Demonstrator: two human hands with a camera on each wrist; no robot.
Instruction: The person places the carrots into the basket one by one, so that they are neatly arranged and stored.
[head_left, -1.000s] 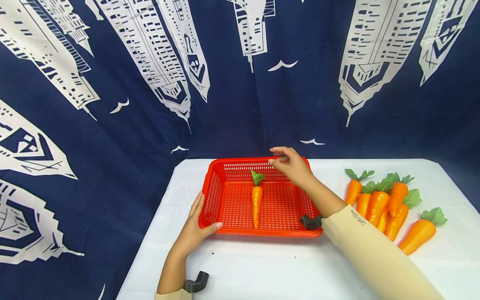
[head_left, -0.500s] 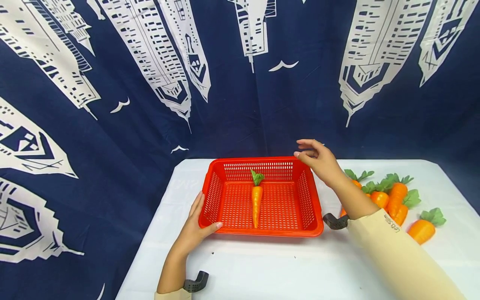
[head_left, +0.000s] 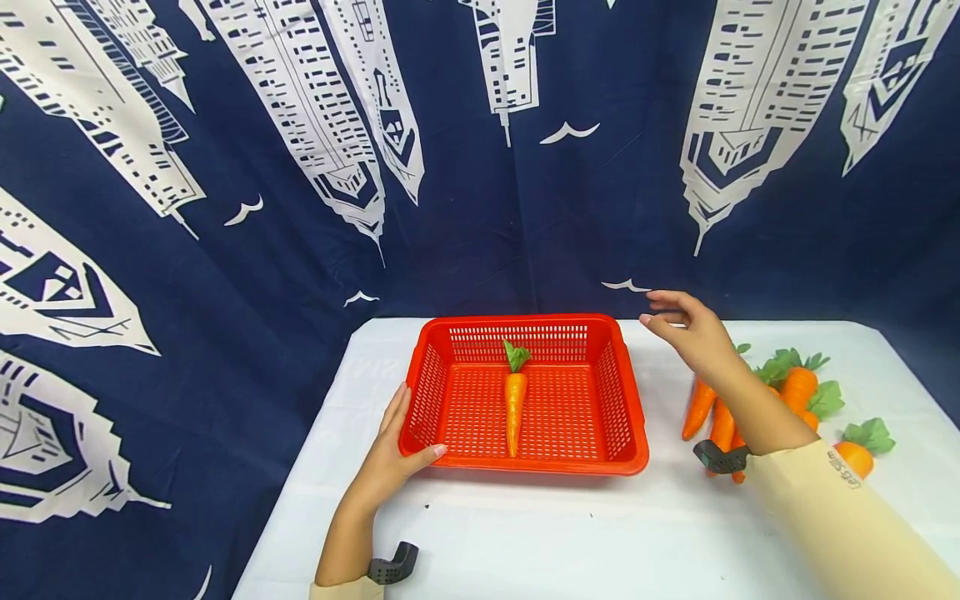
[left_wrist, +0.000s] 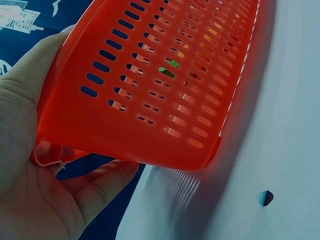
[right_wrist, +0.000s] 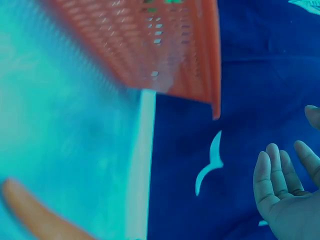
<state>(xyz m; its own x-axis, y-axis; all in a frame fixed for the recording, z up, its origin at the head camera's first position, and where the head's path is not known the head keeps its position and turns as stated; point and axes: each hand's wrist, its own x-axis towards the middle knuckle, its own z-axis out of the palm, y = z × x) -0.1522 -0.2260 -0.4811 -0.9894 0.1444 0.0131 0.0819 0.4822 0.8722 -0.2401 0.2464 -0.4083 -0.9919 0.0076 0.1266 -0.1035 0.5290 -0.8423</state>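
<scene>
In the head view, a red perforated plastic basket (head_left: 525, 467) stands on the white table with one orange carrot (head_left: 515, 412), leafy end away from me, lying inside. My left hand (head_left: 386, 462) holds its near left corner, thumb on the front rim and fingers along the left side. The left wrist view shows the basket's wall (left_wrist: 125, 125) between thumb and fingers. My right hand (head_left: 690, 329) is in the air right of the basket, fingers loosely bent and holding nothing. Behind its forearm lie several carrots (head_left: 699, 408), partly hidden.
One more carrot (head_left: 855, 458) lies at the far right, mostly covered by the sleeve. White cloth covers the table (head_left: 525, 542). A dark blue curtain (head_left: 465, 250) with white building prints hangs right behind the table's back edge.
My right hand has moved right, from over the basket's back right corner to beside it, toward the carrots. My left hand, the basket and the carrot inside stay as they were.
</scene>
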